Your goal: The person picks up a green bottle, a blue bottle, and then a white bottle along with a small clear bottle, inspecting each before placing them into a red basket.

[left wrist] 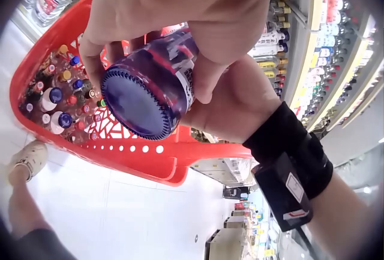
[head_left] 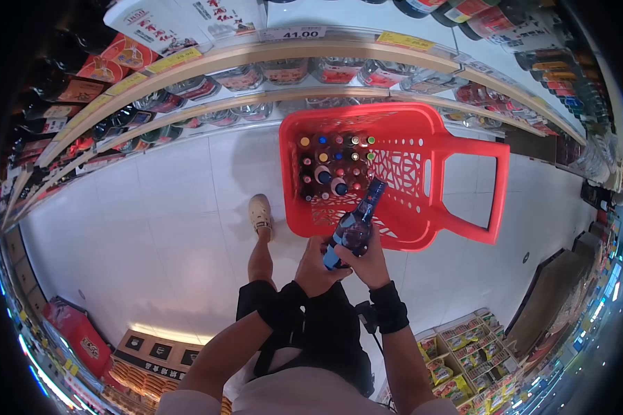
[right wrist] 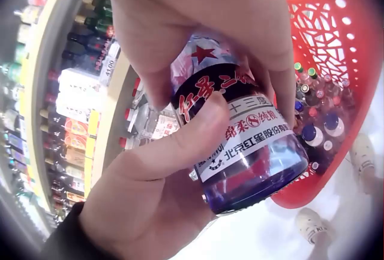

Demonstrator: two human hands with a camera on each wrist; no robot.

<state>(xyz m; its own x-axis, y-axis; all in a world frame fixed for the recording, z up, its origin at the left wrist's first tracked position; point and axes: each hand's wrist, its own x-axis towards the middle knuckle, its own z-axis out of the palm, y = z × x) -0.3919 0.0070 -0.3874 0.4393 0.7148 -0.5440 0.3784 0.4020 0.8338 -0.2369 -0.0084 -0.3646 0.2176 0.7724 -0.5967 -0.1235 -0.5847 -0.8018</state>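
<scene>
A blue-purple glass liquor bottle (head_left: 353,232) is held between both hands, tilted, its dark neck towards the red shopping basket (head_left: 292,207). My left hand (head_left: 316,271) grips its lower part from the left. From the other side, my right hand (head_left: 372,264) curls round the body. In the left wrist view the ridged base of the bottle (left wrist: 135,104) faces the camera. The right wrist view shows a red star and a white label with red and black characters, a thumb lying across the label. Several capped bottles (head_left: 323,174) stand upright in the basket's left part.
Store shelves (head_left: 256,55) with bottles and price tags curve along the far side. The basket's red handle (head_left: 497,194) sticks out to the right. A foot in a beige clog (head_left: 259,211) stands left of the basket. Snack bins (head_left: 464,353) are behind at right.
</scene>
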